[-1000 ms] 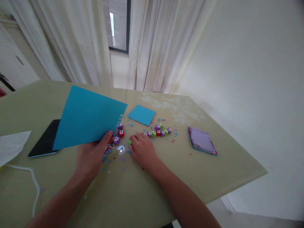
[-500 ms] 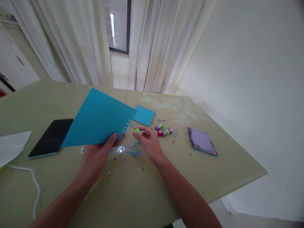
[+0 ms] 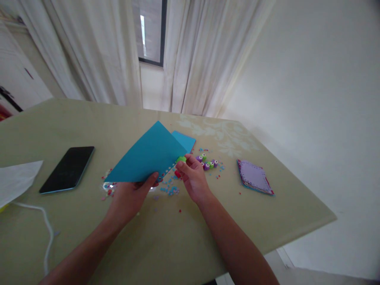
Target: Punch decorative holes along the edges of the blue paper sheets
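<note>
- Risk: the large teal-blue paper sheet [image 3: 150, 154] could bend or tear along its right edge, as small holes line that edge and leave thin paper there
- Risk: a new hole could run into an old one or land crooked, if the small rounded green plastic piece [image 3: 181, 159], likely a paper punch, sits off line
- Risk: the sheet could swing, since only the left hand [image 3: 130, 198] grips it and its far corners hang free
- Risk: a low wrist could scatter the loose red, blue and lilac paper bits [image 3: 170, 190] on the pale green table [image 3: 166, 249]
- Left hand: clamped on the sheet near its lower right side, thumb on top, fingers mostly hidden beneath, forearm coming in from lower left
- Right hand [image 3: 193, 174]: thumb and fingers closed round the green piece, wrist over the table, forearm angled in from lower right
- Sheet: tilted, raised above the table between the arms, right corner by the green piece; can't tell if the edge is in its slot
- Beyond right hand: purple and green eye-topped plastic pieces [image 3: 207, 166] in a cluster; red plastic piece [image 3: 177, 174] just below the green one
</note>
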Available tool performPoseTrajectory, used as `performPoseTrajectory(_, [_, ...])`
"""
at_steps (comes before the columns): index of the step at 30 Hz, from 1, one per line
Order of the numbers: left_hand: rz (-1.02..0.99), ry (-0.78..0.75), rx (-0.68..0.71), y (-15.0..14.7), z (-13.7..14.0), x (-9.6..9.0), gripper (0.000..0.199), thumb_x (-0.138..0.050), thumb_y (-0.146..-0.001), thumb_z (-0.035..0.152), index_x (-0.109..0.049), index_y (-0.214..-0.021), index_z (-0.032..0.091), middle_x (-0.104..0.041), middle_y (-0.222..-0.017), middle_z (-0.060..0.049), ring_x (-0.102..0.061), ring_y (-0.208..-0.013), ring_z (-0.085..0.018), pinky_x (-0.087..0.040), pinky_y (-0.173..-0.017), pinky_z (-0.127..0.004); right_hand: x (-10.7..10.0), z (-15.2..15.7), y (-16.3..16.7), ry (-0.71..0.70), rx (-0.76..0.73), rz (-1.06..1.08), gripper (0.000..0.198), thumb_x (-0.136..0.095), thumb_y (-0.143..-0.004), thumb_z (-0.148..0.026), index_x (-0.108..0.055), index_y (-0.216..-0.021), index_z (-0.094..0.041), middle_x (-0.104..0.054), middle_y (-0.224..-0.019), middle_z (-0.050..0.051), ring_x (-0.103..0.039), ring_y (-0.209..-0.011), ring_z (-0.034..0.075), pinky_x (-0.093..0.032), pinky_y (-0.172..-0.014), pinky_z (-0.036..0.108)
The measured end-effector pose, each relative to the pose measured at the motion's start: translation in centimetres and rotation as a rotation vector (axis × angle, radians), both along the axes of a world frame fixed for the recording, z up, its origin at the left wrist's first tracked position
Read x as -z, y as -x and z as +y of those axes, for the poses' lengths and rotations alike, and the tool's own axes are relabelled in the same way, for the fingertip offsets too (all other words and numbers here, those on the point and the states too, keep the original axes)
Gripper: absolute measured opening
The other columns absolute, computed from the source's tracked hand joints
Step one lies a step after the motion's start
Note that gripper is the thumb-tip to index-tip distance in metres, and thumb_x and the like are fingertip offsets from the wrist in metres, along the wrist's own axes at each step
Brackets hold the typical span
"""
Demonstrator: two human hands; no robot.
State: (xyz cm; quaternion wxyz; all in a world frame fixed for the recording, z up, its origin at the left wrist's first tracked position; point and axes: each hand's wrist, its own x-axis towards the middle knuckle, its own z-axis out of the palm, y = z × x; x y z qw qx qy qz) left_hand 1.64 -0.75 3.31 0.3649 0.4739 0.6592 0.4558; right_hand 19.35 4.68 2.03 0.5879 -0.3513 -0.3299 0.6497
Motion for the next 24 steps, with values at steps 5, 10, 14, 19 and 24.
performPoseTrajectory(5, [-0.087,0.004,0.021,-0.55,-0.07,-0.67,0.026,-0.079,-0.072,0.047,-0.077,-0.083,0.023,-0.085,-0.08,-0.008,-0.083,-0.076,-0.034,-0.067,-0.07,-0.039,0.25,0.16,-0.17,0.012,-0.006,0.026,0.052,-0.101,-0.058,-0.041,-0.066,-0.091,-0.024,-0.065,-0.077,-0.006,-0.055,-0.062,0.011,-0.044,-0.056,0.024])
performPoseTrajectory(10, [-0.093,0.013,0.033,-0.71,-0.11,-0.62,0.025,-0.078,-0.071,0.047,-0.075,-0.078,0.024,-0.085,-0.083,-0.01,-0.082,-0.077,-0.033,-0.066,-0.071,-0.038,0.51,0.28,-0.17,0.032,-0.017,0.047,0.049,-0.1,-0.06,-0.047,-0.07,-0.089,-0.023,-0.069,-0.081,-0.004,-0.057,-0.065,0.011,-0.048,-0.062,0.025])
performPoseTrajectory(14, [-0.069,0.008,0.052,-0.54,-0.19,-0.37,0.026,-0.076,-0.073,0.051,-0.075,-0.075,0.025,-0.085,-0.084,-0.009,-0.082,-0.078,-0.033,-0.066,-0.07,-0.038,0.54,0.16,-0.09,0.028,-0.014,0.062,0.048,-0.101,-0.061,-0.047,-0.068,-0.088,-0.023,-0.067,-0.079,-0.005,-0.055,-0.064,0.011,-0.047,-0.063,0.025])
performPoseTrajectory(19, [-0.051,0.011,0.044,-0.51,-0.24,-0.57,0.025,-0.075,-0.072,0.049,-0.075,-0.074,0.025,-0.085,-0.08,-0.008,-0.081,-0.074,-0.032,-0.065,-0.069,-0.037,0.51,0.09,-0.02,0.016,-0.014,0.058,0.048,-0.101,-0.061,-0.047,-0.066,-0.084,-0.023,-0.062,-0.075,-0.007,-0.051,-0.062,0.01,-0.043,-0.06,0.024])
performPoseTrajectory(24, [-0.037,0.03,0.022,-0.84,-0.24,-1.13,0.024,-0.074,-0.071,0.048,-0.074,-0.074,0.025,-0.083,-0.075,-0.007,-0.081,-0.072,-0.031,-0.065,-0.068,-0.037,0.59,0.23,0.07,0.007,-0.029,0.064,0.05,-0.103,-0.058,-0.048,-0.068,-0.081,-0.021,-0.061,-0.074,-0.006,-0.049,-0.062,0.009,-0.041,-0.058,0.022])
